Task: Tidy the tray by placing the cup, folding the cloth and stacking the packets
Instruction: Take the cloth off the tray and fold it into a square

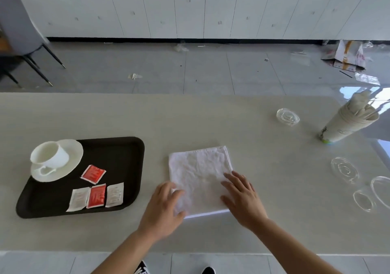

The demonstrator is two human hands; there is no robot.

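A white cloth (198,172), folded into a square, lies flat on the table to the right of a black tray (118,147). My left hand (166,208) rests with spread fingers on the cloth's near left corner. My right hand (242,195) lies flat on its right edge. Neither hand holds anything. On the tray's far left a white cup (50,154) stands on a white saucer (71,149). Several packets lie loose on the tray: a red packet (93,174) alone, and nearer me a white packet (78,199), a second red packet (96,196) and a second white packet (114,194) side by side.
A stack of paper cups (346,121) holding sticks stands at the far right. Clear glass lids (287,116) and dishes (344,169) lie along the right side. A grey chair (19,31) stands on the floor at far left, beyond the table.
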